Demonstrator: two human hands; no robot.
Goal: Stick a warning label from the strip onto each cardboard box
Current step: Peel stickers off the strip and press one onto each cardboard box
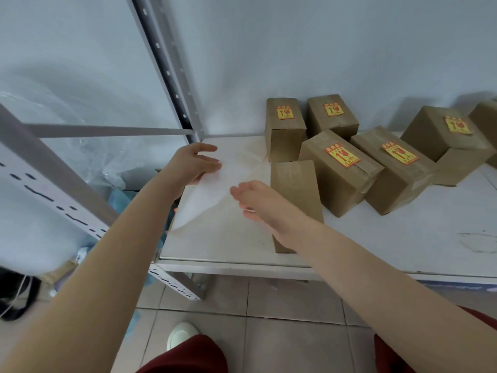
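A plain box (pixel 294 184) of brown cardboard stands without a sticker. Just behind and to the right of it sit five more boxes (pixel 340 181), some upright, some tilted, each with a yellow-and-red label (pixel 342 155) on top. Left of it the strip (pixel 204 195), white and translucent, curls upward, its far edge in the left hand (pixel 193 164).

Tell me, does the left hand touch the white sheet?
Touching. The head view shows the left hand with its fingers over the top edge of the white sheet, with no gap between them.
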